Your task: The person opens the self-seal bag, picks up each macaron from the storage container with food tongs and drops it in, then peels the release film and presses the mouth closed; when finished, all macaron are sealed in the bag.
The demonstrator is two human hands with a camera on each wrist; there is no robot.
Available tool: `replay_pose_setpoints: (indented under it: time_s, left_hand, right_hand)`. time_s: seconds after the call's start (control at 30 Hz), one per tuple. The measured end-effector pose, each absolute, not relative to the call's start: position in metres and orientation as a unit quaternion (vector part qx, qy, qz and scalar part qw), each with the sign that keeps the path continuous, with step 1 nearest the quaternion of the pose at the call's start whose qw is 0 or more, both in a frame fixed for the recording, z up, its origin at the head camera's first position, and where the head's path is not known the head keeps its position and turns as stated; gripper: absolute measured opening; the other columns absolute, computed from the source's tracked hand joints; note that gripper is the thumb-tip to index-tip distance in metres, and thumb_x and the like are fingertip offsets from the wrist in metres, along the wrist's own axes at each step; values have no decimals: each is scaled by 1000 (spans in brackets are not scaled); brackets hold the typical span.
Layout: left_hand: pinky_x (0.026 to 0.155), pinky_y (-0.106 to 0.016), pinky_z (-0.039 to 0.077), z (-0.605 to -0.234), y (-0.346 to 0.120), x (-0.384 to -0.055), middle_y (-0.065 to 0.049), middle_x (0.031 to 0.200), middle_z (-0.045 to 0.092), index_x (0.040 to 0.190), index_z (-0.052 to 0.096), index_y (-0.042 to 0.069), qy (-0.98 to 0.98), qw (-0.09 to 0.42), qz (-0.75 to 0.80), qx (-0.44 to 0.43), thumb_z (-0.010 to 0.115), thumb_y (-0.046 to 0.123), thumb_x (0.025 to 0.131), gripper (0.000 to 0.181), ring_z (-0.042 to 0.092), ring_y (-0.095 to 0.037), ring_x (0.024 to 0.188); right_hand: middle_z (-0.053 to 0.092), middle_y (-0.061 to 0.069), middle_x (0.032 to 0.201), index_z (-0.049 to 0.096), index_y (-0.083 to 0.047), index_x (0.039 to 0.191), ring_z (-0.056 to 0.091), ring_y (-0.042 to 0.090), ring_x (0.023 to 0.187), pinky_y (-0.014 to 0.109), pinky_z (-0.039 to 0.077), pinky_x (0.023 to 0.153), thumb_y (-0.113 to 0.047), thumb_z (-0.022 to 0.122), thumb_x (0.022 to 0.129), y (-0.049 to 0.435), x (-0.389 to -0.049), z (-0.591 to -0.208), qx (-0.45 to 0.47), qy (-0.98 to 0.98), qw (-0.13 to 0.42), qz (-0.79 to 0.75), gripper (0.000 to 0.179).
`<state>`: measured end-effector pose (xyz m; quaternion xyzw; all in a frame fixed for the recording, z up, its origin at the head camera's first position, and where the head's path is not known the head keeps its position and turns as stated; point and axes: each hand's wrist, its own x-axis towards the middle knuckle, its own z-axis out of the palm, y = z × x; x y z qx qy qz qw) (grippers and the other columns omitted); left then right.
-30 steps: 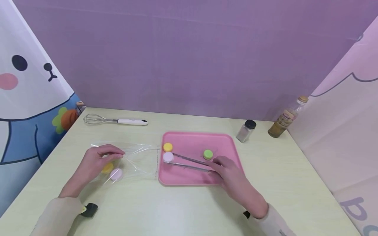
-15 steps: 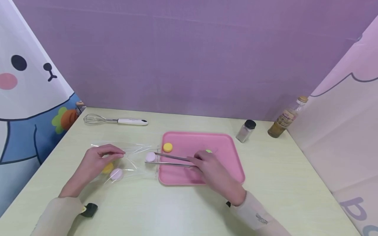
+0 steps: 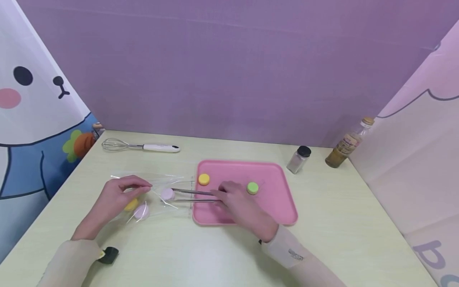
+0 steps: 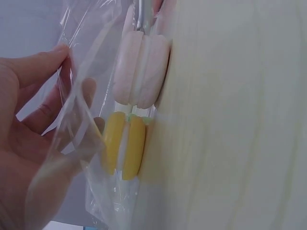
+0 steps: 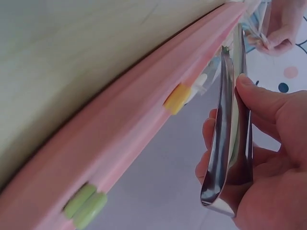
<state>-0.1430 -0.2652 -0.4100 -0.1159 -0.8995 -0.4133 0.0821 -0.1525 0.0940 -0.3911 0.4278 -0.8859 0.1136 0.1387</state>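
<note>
My left hand (image 3: 116, 197) pinches the upper film of a clear plastic bag (image 3: 179, 211) between thumb and finger. Inside the bag lie a yellow macaron (image 4: 125, 146) and a pale pink macaron (image 3: 142, 212). Metal tongs (image 5: 223, 139) are gripped by my right hand (image 3: 244, 207), which is over the pink tray (image 3: 272, 171). Their tips reach into the bag's mouth around another pale pink macaron (image 3: 167, 194). On the tray sit a yellow macaron (image 3: 204, 179) by the left rim and a green macaron (image 3: 252, 188) right of centre.
A whisk (image 3: 154, 148) with a white handle lies at the back left of the table. Behind the tray's right corner stands a black-capped jar (image 3: 298, 159). A corked bottle (image 3: 346, 145) is farther right, near the curtain.
My right hand has carried the pale pink macaron leftward in the tongs, off the tray and into the bag. The left hand stays put, still pinching the film.
</note>
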Motion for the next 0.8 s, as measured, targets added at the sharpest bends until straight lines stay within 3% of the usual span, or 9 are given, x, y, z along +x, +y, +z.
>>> replay_pose_setpoints:
  time_s: [0.43, 0.67, 0.8]
  left_hand:
    - [90, -23, 46, -412, -266, -143, 3, 104, 73, 105, 79, 17, -898, 81, -418, -115, 73, 26, 96, 14, 59, 0, 101]
    - [95, -43, 45, -410, -266, -143, 0, 106, 73, 106, 78, 15, -897, 63, -426, -102, 71, 29, 97, 17, 59, -5, 104]
    - [94, -44, 46, -410, -265, -143, -1, 108, 73, 106, 78, 16, -897, 60, -427, -98, 71, 29, 97, 18, 58, -5, 104]
  right_hand:
    - [62, 0, 93, 74, -13, 122, 54, 12, 81, 22, 48, 74, -18, 80, 90, 60, -161, -396, 450, -872, 155, 111, 34]
    - [64, 2, 95, 75, -11, 119, 56, 13, 82, 22, 49, 74, -17, 80, 89, 49, -162, -397, 462, -867, 159, 102, 30]
    - [64, 2, 99, 74, -12, 120, 55, 12, 85, 22, 49, 75, -18, 80, 90, 46, -162, -398, 464, -868, 160, 77, 31]
